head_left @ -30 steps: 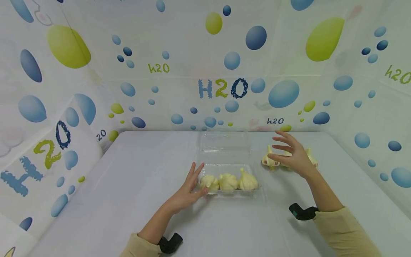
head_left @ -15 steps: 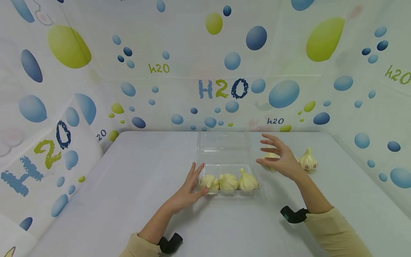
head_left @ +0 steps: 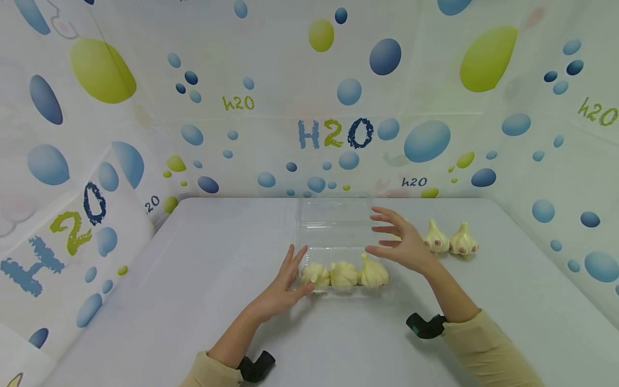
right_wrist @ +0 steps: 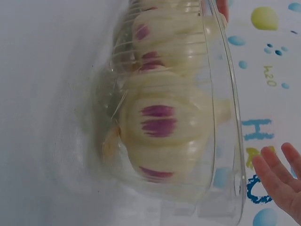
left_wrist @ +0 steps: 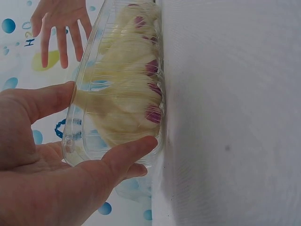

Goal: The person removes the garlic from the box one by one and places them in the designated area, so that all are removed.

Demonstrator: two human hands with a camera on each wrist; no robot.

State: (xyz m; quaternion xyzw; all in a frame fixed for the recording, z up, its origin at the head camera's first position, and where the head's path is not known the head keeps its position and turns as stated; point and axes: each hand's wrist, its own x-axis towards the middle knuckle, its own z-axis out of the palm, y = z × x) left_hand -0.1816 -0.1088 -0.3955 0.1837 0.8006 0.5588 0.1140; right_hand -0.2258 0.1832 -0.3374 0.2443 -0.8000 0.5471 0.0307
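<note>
A clear plastic container (head_left: 345, 293) stands at mid-table with its lid (head_left: 337, 214) folded back. Three garlic bulbs (head_left: 344, 276) sit in a row inside it, purple-streaked in the wrist views. My left hand (head_left: 279, 290) rests at the container's left end. Its fingers are spread and fairly straight, and the thumb touches the front wall (left_wrist: 153, 84). Near the right end is my right hand (head_left: 405, 246), fingers apart with nothing between them. Whether its fingertips touch the container cannot be told. The right wrist view shows the container close up (right_wrist: 225, 155), with spread fingers beyond.
Two more garlic bulbs (head_left: 437, 238) (head_left: 464, 239) stand on the white table at the right, behind my right hand. A pale edge beside that hand may be another bulb, mostly hidden. A patterned sheet (head_left: 271, 59) hangs behind the table.
My right hand has moved left from over the loose bulbs to the container's right end, uncovering two of them. The left hand, the container and the bulbs stay where they were.
</note>
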